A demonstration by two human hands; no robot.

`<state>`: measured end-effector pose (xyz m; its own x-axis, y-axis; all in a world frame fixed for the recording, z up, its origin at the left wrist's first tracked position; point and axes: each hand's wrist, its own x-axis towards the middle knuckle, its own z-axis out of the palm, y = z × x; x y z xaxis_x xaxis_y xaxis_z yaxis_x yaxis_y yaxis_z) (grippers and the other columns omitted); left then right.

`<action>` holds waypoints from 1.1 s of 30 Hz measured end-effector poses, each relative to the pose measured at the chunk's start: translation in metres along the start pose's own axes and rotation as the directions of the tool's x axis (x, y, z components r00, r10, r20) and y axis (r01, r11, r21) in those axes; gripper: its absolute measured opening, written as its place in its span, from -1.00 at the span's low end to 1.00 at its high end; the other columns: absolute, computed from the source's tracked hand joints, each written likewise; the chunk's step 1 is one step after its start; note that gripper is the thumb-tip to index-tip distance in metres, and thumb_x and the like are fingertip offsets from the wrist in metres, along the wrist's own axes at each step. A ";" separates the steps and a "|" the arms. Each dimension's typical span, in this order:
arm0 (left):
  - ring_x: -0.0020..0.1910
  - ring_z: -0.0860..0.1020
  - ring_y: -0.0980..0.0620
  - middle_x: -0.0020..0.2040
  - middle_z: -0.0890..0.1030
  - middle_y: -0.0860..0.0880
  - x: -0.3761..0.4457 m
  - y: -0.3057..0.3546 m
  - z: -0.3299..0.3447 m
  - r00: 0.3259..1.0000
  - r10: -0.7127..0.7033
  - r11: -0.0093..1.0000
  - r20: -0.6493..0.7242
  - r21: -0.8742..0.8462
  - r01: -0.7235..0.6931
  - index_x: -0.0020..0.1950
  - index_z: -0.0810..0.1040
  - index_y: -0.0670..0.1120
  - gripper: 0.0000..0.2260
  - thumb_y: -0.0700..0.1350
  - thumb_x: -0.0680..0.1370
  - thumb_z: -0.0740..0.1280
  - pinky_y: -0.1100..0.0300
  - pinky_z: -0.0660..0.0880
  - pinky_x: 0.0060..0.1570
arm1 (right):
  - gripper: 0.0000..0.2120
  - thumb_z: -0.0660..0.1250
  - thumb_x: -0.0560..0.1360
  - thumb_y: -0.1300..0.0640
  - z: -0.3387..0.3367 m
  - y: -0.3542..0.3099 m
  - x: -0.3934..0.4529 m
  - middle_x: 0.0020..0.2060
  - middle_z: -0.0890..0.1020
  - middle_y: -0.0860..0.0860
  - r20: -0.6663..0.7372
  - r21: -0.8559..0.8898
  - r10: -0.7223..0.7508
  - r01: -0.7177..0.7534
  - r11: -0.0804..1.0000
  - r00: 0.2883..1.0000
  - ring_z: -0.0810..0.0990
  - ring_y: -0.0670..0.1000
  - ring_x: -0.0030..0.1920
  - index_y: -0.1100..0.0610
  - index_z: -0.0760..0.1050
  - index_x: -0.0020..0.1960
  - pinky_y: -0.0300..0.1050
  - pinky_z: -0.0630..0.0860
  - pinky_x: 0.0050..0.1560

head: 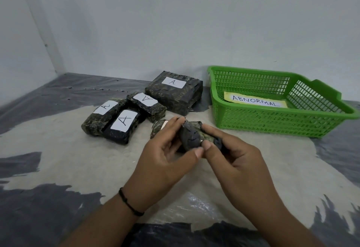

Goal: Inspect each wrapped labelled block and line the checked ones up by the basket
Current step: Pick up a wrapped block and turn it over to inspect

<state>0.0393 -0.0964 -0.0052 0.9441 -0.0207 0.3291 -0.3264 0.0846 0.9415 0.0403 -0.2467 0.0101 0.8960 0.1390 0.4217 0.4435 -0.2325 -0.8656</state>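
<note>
Both hands are holding one small dark plastic-wrapped block (191, 136) above the pale mat (58, 149), in front of the green plastic mesh basket (272, 122). The left hand (165, 161) is curling its fingers around the block's left end, thumb pressing the near face. The right hand (233, 161) is pinching the right end. Four wrapped blocks labelled "A" (124, 123) are lying just left of the basket, which is holding an "ABNORMAL" paper label (255, 100).

Plastic-covered floor (58, 149) under four labelled blocks (124, 123), green basket (272, 118)
</note>
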 end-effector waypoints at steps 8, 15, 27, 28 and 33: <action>0.14 0.59 -0.19 0.05 0.66 -0.25 0.007 0.002 -0.002 0.998 -0.065 0.820 -0.028 -0.571 0.037 0.08 0.58 -0.28 -0.46 -0.03 0.19 0.48 0.01 0.55 0.14 | -0.42 0.29 0.28 -0.27 -0.004 -0.004 0.006 0.14 0.49 -0.25 -0.098 -0.020 -0.011 0.009 1.000 0.995 0.56 -0.15 -0.07 -0.26 0.31 0.28 -0.33 0.49 -0.13; 0.14 0.57 -0.31 0.15 0.58 -0.38 0.005 0.005 -0.001 0.967 -0.217 0.735 0.130 -0.630 0.250 0.19 0.55 -0.29 -0.47 0.02 0.33 0.32 -0.02 0.61 -0.01 | -0.66 0.35 0.33 -0.16 -0.010 0.007 0.014 0.02 0.69 -0.04 0.192 0.353 0.232 -0.287 0.890 0.954 0.64 -0.03 0.04 -0.09 0.59 0.07 -0.03 0.52 0.07; 0.00 0.62 -0.07 0.08 0.63 -0.23 0.009 0.001 -0.005 0.980 -0.185 0.902 -0.075 -0.409 0.139 0.25 0.47 -0.26 -0.40 0.03 0.30 0.40 0.06 0.57 0.11 | -0.45 0.42 0.19 -0.03 -0.009 0.012 0.016 -0.11 0.67 -0.01 0.014 0.333 0.264 -0.253 0.908 0.965 0.65 -0.04 -0.11 0.07 0.48 0.17 -0.03 0.62 0.04; -0.02 0.62 -0.06 0.06 0.64 -0.21 0.009 0.000 -0.005 0.979 -0.186 0.903 -0.082 -0.407 0.137 0.23 0.48 -0.26 -0.42 0.02 0.29 0.40 0.06 0.58 0.10 | -0.47 0.43 0.22 -0.02 -0.009 0.013 0.015 -0.10 0.68 -0.02 0.015 0.320 0.267 -0.258 0.912 0.964 0.66 -0.03 -0.09 0.05 0.48 0.17 -0.01 0.61 0.06; -0.01 0.64 -0.05 0.05 0.65 -0.21 0.012 -0.005 -0.004 0.968 -0.188 0.925 -0.165 -0.360 0.118 0.12 0.54 -0.23 -0.63 -0.15 0.34 0.38 0.15 0.61 -0.03 | -0.47 0.49 0.29 -0.10 -0.009 0.014 0.015 0.02 0.65 -0.04 0.037 0.255 0.310 -0.309 0.916 0.950 0.65 -0.02 0.01 -0.07 0.42 0.21 0.05 0.52 0.20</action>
<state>0.0520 -0.0929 -0.0064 0.9832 0.1282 0.1297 -0.1732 0.4343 0.8840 0.0602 -0.2568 0.0074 0.9879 0.0956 0.1218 0.1233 -0.0108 -0.9923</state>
